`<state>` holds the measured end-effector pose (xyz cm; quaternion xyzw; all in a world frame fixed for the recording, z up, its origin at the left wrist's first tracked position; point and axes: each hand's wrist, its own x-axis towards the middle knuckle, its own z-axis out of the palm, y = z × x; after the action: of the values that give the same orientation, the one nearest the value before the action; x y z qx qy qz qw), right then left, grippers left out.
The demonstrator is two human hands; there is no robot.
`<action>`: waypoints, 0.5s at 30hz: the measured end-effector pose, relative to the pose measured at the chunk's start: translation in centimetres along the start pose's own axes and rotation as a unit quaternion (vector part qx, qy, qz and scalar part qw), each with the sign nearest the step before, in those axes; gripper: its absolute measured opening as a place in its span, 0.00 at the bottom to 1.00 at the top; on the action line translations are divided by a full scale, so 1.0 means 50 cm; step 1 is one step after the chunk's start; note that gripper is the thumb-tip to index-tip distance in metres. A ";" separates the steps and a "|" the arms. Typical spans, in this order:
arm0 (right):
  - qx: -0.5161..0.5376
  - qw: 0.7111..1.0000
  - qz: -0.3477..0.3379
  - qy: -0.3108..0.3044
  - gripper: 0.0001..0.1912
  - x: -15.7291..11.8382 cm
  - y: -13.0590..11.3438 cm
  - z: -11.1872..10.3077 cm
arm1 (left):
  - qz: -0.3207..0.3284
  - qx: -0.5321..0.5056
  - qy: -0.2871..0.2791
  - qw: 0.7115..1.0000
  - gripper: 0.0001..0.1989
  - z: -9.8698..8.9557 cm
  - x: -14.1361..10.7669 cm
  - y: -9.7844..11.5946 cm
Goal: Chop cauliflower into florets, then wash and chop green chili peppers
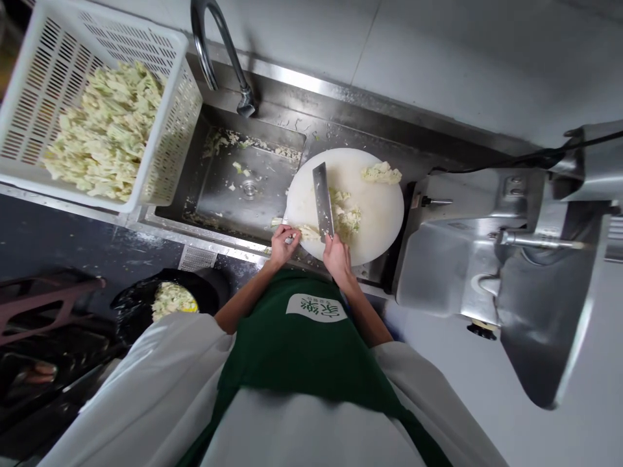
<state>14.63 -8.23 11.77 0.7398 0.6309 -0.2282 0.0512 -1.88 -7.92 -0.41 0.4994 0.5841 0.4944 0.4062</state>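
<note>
My right hand (337, 258) is wrapped round the handle of a cleaver (322, 198), whose blade points away from me over a round white cutting board (379, 227). At the board's near left edge, my left hand (284, 243) pinches a pale piece of cauliflower (308, 233) with a stem. Small cut cauliflower bits (347, 217) lie just right of the blade. A larger cauliflower chunk (381, 173) rests by the board's far right rim. The fingers partly hide the cleaver's handle.
A steel sink (228, 188) with scattered scraps lies left of the board, under a curved faucet (228, 39). Beyond it stands a white basket (170, 97) holding cut cauliflower (107, 130). A metal slicing machine (438, 253) stands right. A black-lined bin (141, 292) with scraps is below left.
</note>
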 end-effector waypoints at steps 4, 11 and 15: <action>-0.005 1.000 -0.009 0.025 0.23 -0.034 -0.008 -0.021 | 0.012 -0.009 -0.011 1.000 0.08 0.001 -0.001 0.001; -0.003 0.999 -0.029 -0.045 0.22 0.032 -0.025 0.012 | 0.020 -0.013 -0.053 0.998 0.11 -0.007 0.016 0.001; -0.004 0.998 -0.055 -0.044 0.22 0.059 -0.011 0.003 | 0.022 -0.008 -0.056 0.998 0.11 -0.008 0.018 -0.003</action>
<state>14.37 -5.49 10.53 0.6930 0.6687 -0.2605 0.0692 -2.43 -7.11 -0.47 0.5359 0.5450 0.4791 0.4315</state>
